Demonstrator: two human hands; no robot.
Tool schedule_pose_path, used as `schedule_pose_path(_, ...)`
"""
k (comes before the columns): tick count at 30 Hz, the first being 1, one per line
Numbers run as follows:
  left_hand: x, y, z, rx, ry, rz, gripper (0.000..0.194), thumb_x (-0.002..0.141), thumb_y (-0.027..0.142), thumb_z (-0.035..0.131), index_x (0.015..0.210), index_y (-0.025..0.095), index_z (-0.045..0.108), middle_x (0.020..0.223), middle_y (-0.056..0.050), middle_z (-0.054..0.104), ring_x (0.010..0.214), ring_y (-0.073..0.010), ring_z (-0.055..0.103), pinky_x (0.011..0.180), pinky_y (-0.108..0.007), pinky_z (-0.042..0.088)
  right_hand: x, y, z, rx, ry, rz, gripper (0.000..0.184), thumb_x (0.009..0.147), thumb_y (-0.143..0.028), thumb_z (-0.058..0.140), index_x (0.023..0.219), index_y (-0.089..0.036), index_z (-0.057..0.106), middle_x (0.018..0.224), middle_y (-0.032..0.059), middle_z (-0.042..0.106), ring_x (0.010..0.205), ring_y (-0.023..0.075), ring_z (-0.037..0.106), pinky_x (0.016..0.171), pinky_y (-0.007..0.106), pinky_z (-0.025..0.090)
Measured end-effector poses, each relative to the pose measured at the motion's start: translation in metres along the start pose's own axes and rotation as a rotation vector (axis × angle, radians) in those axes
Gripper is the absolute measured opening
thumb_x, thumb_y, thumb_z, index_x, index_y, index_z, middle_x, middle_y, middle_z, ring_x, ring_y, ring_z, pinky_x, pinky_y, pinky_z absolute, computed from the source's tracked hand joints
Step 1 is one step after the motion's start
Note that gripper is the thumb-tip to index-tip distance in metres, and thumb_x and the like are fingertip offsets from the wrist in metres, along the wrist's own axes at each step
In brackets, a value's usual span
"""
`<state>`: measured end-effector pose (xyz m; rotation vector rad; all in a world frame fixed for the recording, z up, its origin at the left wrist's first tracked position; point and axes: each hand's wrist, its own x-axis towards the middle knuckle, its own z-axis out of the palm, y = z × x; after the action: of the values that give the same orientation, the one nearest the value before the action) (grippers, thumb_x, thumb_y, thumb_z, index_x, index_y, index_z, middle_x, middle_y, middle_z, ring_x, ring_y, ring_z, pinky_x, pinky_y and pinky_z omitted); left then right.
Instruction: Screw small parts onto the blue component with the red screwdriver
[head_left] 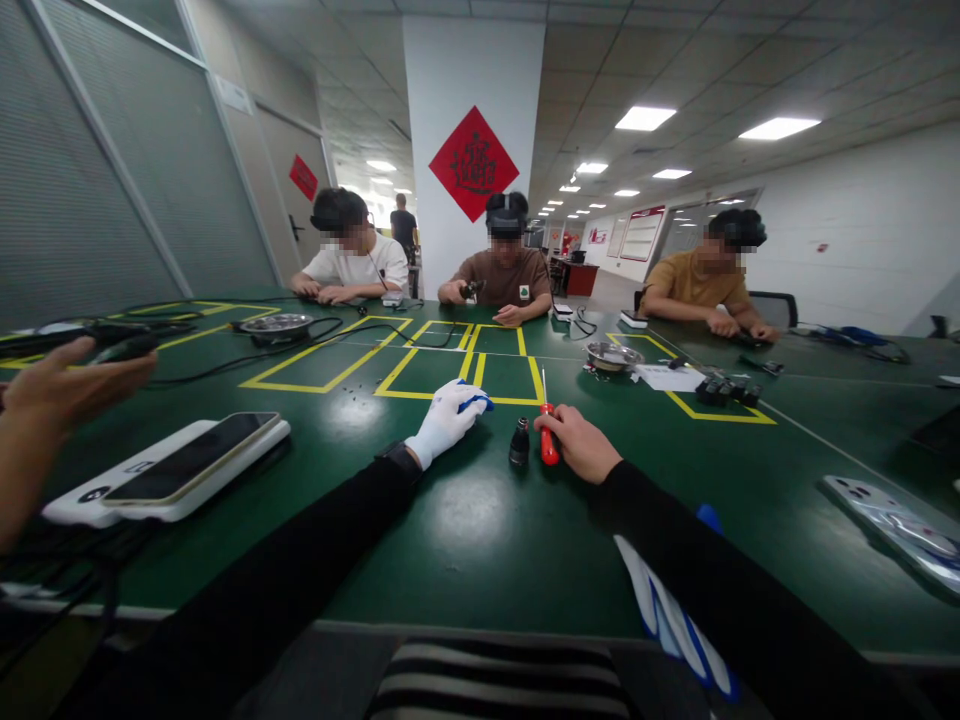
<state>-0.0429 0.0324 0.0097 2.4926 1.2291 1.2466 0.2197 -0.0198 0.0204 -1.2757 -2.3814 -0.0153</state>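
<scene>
My left hand (451,418) wears a white work glove with a blue palm side. It rests on the green table, palm down, fingers loosely bent and nothing visible in them. Bare, my right hand (581,440) has its thumb and fingers at the red handle of a screwdriver (550,447), whose thin shaft points away from me. Between the two hands a small black part with a narrow, metal-tipped neck (519,443) stands upright. Under my right forearm, at the table's front edge, lies another white and blue glove (667,615).
A phone (191,460) lies on a white device at left, beside a co-worker's hand (75,390). Metal bowls (613,356), black parts (727,390), cables and yellow tape outlines (457,395) are farther out. A phone (900,525) lies at right. Several people sit opposite.
</scene>
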Motion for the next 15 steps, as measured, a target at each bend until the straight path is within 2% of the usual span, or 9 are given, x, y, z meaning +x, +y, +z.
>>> schedule_pose_path(3, -0.001, 0.007, -0.001, 0.004, -0.014, -0.008, 0.031, 0.089, 0.036, 0.043, 0.087, 0.023, 0.071, 0.1, -0.001, 0.071, 0.099, -0.0182, 0.06, 0.111, -0.039, 0.028, -0.002, -0.002, 0.001, -0.137, -0.129, -0.026, 0.035, 0.084, -0.006, 0.044, 0.108, -0.025, 0.061, 0.098, 0.0087, 0.055, 0.09, 0.0203, 0.051, 0.079, 0.031, 0.04)
schedule_pose_path(7, -0.007, 0.029, 0.004, -0.104, 0.052, -0.097, 0.031, 0.09, 0.037, 0.043, 0.093, 0.022, 0.07, 0.104, -0.002, 0.07, 0.103, -0.0189, 0.059, 0.109, -0.037, 0.033, -0.003, -0.006, 0.001, -0.113, -0.127, 0.01, 0.043, 0.081, -0.006, 0.047, 0.116, -0.028, 0.06, 0.1, 0.0094, 0.058, 0.091, 0.022, 0.053, 0.078, 0.032, 0.04)
schedule_pose_path(9, -0.01, 0.042, 0.009, -0.189, 0.132, -0.104, 0.033, 0.092, 0.036, 0.04, 0.097, 0.022, 0.069, 0.106, -0.002, 0.069, 0.105, -0.0179, 0.059, 0.108, -0.035, 0.035, -0.001, -0.006, 0.002, 0.049, -0.083, 0.132, 0.05, 0.078, -0.003, 0.049, 0.121, -0.028, 0.058, 0.1, 0.0079, 0.062, 0.092, 0.0213, 0.055, 0.079, 0.031, 0.042)
schedule_pose_path(11, -0.013, 0.05, 0.013, -0.217, 0.193, -0.092, 0.031, 0.092, 0.035, 0.042, 0.097, 0.021, 0.069, 0.107, -0.002, 0.069, 0.106, -0.0173, 0.059, 0.11, -0.035, 0.033, 0.006, -0.002, 0.004, 0.277, -0.036, 0.33, 0.053, 0.075, 0.001, 0.049, 0.12, -0.025, 0.058, 0.097, 0.0058, 0.066, 0.089, 0.0183, 0.059, 0.079, 0.028, 0.044)
schedule_pose_path(13, -0.015, 0.055, 0.015, -0.181, 0.199, -0.077, 0.028, 0.092, 0.034, 0.044, 0.097, 0.022, 0.069, 0.108, -0.001, 0.069, 0.107, -0.0176, 0.059, 0.112, -0.038, 0.031, 0.018, 0.003, 0.002, 0.328, -0.017, 0.437, 0.044, 0.074, 0.003, 0.048, 0.111, -0.015, 0.062, 0.087, 0.0075, 0.068, 0.076, 0.0164, 0.063, 0.07, 0.027, 0.047)
schedule_pose_path(15, -0.015, 0.055, 0.015, -0.125, 0.174, -0.057, 0.025, 0.091, 0.032, 0.046, 0.097, 0.022, 0.069, 0.107, -0.001, 0.069, 0.107, -0.018, 0.059, 0.112, -0.04, 0.03, 0.03, 0.007, -0.01, 0.334, 0.011, 0.498, 0.027, 0.073, 0.0, 0.052, 0.094, -0.01, 0.067, 0.074, 0.0084, 0.068, 0.064, 0.0166, 0.062, 0.063, 0.028, 0.048)
